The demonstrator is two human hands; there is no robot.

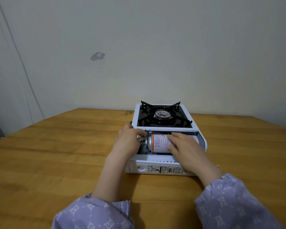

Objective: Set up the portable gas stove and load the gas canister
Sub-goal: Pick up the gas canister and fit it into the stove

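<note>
A white portable gas stove (139, 115) stands on the wooden table (56, 146), with a black burner and pan supports (162, 115) at its far end. Its canister bay faces me with the lid (157, 169) folded down flat. The gas canister (158, 145), silver with an orange and white label, lies on its side in the bay, nozzle to the left. My right hand (186, 146) lies flat on the canister's right part, fingers spread. My left hand (128, 141) rests at the bay's left end by the metal fitting (141, 138), fingers curled around the stove's edge.
A pale wall rises right behind the table's far edge. A thin cable runs down the wall at the left. A dark object shows at the left edge of the view and a small one at the right edge. Bare wood lies all around the stove.
</note>
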